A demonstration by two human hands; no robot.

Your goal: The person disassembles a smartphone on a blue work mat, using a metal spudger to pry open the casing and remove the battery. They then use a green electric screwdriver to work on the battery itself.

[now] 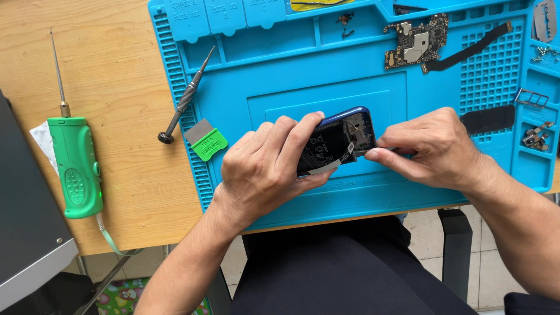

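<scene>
**A:** What's laid out here, biggest first?

**B:** A wooden counter (116, 76) fills the left of the frame, with a blue work mat (326, 64) covering the middle and right. At the far left edge there's the corner of a grey box (23, 233). Beside it lies a green handheld tool (74, 169) with a long thin tip pointing up the frame.

**A:** And the phone?

**B:** Centre of the frame, tilted up off the mat. It's an opened phone (341, 137) with a blue rim, its insides showing. The left hand (265, 169) has its fingers wrapped tightly around it. The right hand (434, 149) pinches thumb and forefinger together at the phone's right edge; what sits between those fingers is too small to tell.

**A:** Smaller bits?

**B:** A circuit board (415, 41) with a black ribbon cable (466, 52) at upper right, a screwdriver (186, 99) across the mat's left edge, a green-handled scraper (207, 142) just below it, and tiny metal parts (535, 138) at far right.

**A:** Which step, would you say?

**B:** I'd judge some small piece inside the phone is being worked on. It seems to call for a steady hold and a fine, careful pinch.
</scene>
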